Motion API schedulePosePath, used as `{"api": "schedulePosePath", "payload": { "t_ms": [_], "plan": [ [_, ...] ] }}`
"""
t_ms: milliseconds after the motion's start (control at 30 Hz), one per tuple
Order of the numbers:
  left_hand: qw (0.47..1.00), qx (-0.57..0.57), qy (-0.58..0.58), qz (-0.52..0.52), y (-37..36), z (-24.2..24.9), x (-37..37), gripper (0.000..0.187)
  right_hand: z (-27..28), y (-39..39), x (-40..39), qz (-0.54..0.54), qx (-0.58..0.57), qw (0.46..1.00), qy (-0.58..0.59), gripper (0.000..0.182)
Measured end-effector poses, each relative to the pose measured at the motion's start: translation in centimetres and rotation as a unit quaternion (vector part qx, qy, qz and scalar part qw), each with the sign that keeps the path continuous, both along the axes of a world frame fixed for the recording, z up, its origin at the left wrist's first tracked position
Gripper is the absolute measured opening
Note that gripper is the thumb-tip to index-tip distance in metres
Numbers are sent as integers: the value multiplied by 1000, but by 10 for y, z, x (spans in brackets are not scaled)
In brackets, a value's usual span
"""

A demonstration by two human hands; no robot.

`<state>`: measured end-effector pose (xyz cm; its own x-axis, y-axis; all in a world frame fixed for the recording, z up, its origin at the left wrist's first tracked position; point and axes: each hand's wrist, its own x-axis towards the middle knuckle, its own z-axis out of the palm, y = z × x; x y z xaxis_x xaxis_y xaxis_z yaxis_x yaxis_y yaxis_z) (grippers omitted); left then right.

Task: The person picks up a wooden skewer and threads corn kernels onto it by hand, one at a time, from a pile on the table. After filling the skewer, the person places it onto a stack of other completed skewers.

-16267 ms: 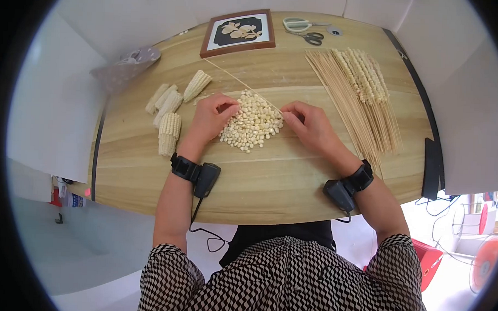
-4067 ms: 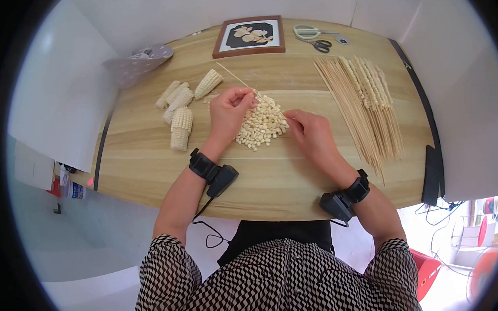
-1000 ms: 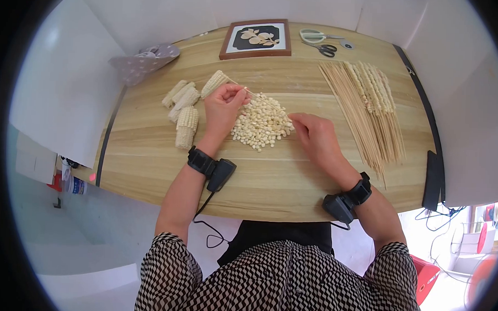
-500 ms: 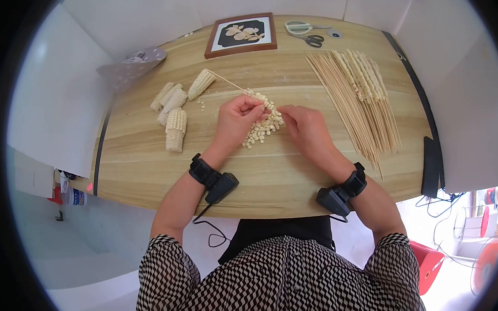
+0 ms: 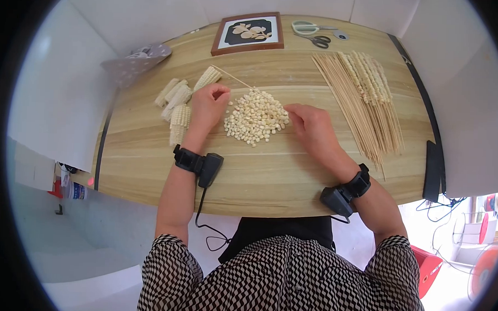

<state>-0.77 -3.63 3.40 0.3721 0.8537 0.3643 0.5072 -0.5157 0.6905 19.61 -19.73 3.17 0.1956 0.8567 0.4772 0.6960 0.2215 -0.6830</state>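
A pile of loose pale corn kernels [image 5: 253,120] lies between my two hands. A thin bamboo skewer [image 5: 230,75] slants down rightward across the top of the pile, and kernels appear to be threaded on its lower part. My right hand [image 5: 314,131] is at the pile's right edge, thumb and forefinger pinched where the skewer's line ends. The exact grip is small and partly hidden. Left of the pile, my left hand [image 5: 208,110] is raised off the skewer with its fingers curled and pressed together. What they hold, if anything, is hidden. Partly stripped corn cobs [image 5: 180,119] lie beside it.
Many bare skewers [image 5: 346,107] lie at the right, beside several skewers threaded with kernels [image 5: 367,77]. A framed picture [image 5: 248,34], green-handled scissors [image 5: 305,27] and black scissors [image 5: 320,42] lie at the back. A spotted cloth [image 5: 137,65] is at the back left.
My left hand has let go of the skewer and moved left toward the cobs, uncovering the kernel pile. My right hand stays at the skewer's right end. The view has shifted slightly.
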Motion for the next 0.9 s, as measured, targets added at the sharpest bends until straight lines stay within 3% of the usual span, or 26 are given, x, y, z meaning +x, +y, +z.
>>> {"api": "schedulePosePath", "payload": {
  "t_ms": [200,433,500,533,600,800,900],
  "plan": [
    [988,19,130,-77,1,4,-8,14,-5,2,2,5,24,1000,-1,14],
    [993,-49,104,-30,5,0,-4,18,-6,3,2,7,25,1000,-10,15],
    [993,-70,-91,-15,8,-6,-2,17,-1,1,1,6,13,1000,-13,15],
    [993,-69,-91,-13,12,-6,-4,17,1,0,1,4,-1,1000,-15,16],
    [941,-200,-274,-10,19,-7,-8,14,3,0,0,7,-2,1000,-13,16],
    [859,-262,-439,14,28,-8,-14,17,1,0,-1,33,13,999,0,14],
    [851,-252,-461,17,29,-9,-13,18,1,-1,-1,40,3,999,-3,15]
  ]
}}
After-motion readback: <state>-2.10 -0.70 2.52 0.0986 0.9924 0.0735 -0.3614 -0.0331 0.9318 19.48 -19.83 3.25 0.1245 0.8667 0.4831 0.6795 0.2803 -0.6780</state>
